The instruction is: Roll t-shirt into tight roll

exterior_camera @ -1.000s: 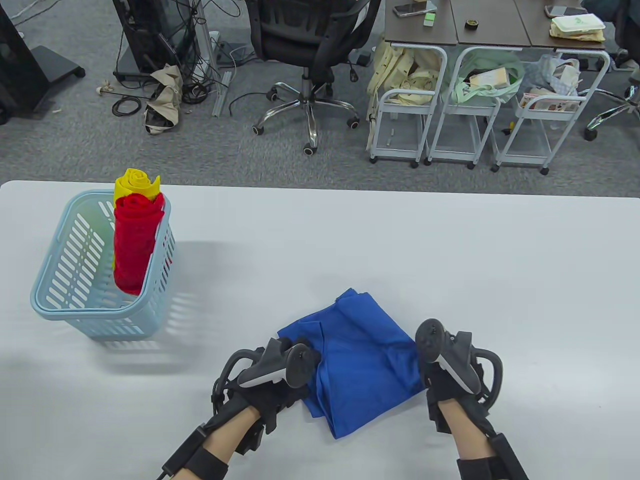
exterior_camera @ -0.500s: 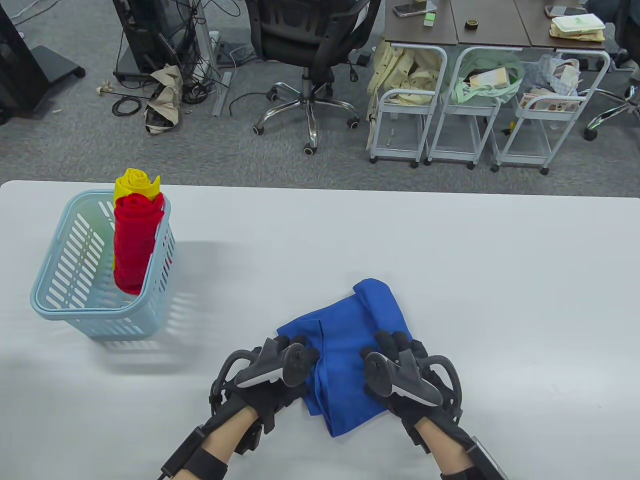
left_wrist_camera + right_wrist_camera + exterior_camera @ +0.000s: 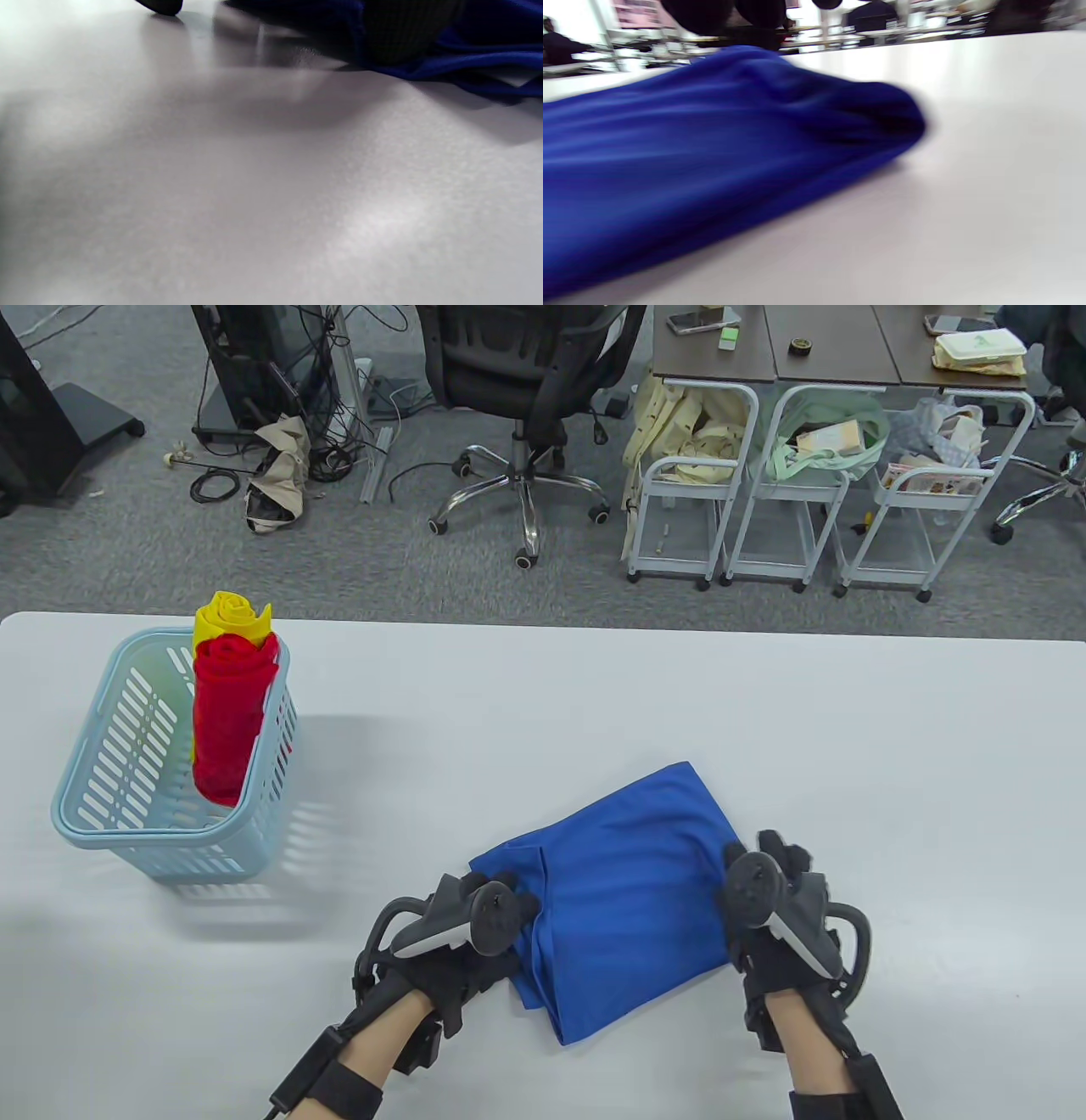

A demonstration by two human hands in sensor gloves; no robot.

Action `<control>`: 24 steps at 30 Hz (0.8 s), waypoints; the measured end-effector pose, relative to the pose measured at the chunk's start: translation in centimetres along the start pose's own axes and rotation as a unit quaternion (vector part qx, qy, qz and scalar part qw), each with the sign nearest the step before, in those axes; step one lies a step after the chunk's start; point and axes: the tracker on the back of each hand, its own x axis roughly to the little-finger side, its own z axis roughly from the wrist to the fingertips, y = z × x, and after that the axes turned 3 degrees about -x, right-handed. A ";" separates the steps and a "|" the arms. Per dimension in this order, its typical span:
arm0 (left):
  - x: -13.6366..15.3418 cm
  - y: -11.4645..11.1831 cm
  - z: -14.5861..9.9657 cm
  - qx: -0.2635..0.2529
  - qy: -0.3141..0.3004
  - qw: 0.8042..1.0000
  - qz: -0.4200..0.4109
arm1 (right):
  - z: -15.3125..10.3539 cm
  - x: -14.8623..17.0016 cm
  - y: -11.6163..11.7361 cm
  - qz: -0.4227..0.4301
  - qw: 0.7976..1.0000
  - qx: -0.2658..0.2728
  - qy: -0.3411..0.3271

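A blue t-shirt (image 3: 632, 891) lies folded into a rough rectangle on the white table (image 3: 848, 746), near the front edge. My left hand (image 3: 499, 892) rests on the shirt's left edge and presses it down; in the left wrist view one fingertip (image 3: 405, 29) sits on the blue t-shirt (image 3: 479, 63) and another touches bare table. My right hand (image 3: 776, 850) lies at the shirt's right edge with fingers stretched forward. The right wrist view is blurred: the blue t-shirt (image 3: 712, 144) bulges below dark fingertips (image 3: 700, 15).
A light blue basket (image 3: 110, 814) stands at the table's left, holding a red roll (image 3: 229, 721) and a yellow roll (image 3: 227, 617) upright. Beyond the table's far edge are an office chair (image 3: 526, 381) and white carts (image 3: 806, 500).
My right hand swept from the shirt's middle out to its right edge, and the bunched top fold now lies flat and wider. My left hand stayed on the left edge.
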 end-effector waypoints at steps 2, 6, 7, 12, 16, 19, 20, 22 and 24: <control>0.2 0.1 0.0 -0.007 0.004 1.000 -0.022 | -1.0 -4.3 1.1 0.013 0.996 -0.026 -0.084; 1.0 1.1 -0.5 -0.042 0.004 0.994 -0.096 | -1.5 -10.3 3.6 -0.047 0.981 -0.082 -0.168; 1.4 1.4 -0.8 -0.052 0.008 0.992 -0.115 | -1.7 -11.3 4.3 -0.069 0.977 -0.090 -0.179; 3.7 2.7 -1.8 -0.093 0.058 0.988 -0.112 | -2.2 -12.9 5.8 -0.135 0.972 -0.071 -0.179; 4.3 3.0 -2.1 -0.101 0.066 0.985 -0.122 | -1.9 -12.5 5.1 -0.118 0.979 -0.039 -0.163; 3.6 2.9 -2.0 -0.099 0.055 0.987 -0.111 | -1.5 -11.5 4.3 -0.090 0.983 -0.044 -0.153; 3.1 2.8 -2.0 -0.097 0.050 0.989 -0.103 | -1.3 -11.0 3.9 -0.080 0.985 -0.040 -0.148; 2.3 2.8 -2.0 -0.097 0.040 0.991 -0.089 | -1.0 -10.2 3.2 -0.060 0.988 -0.033 -0.137; 1.9 2.8 -2.1 -0.099 0.034 0.991 -0.085 | -0.9 -9.4 2.5 -0.043 0.991 -0.025 -0.124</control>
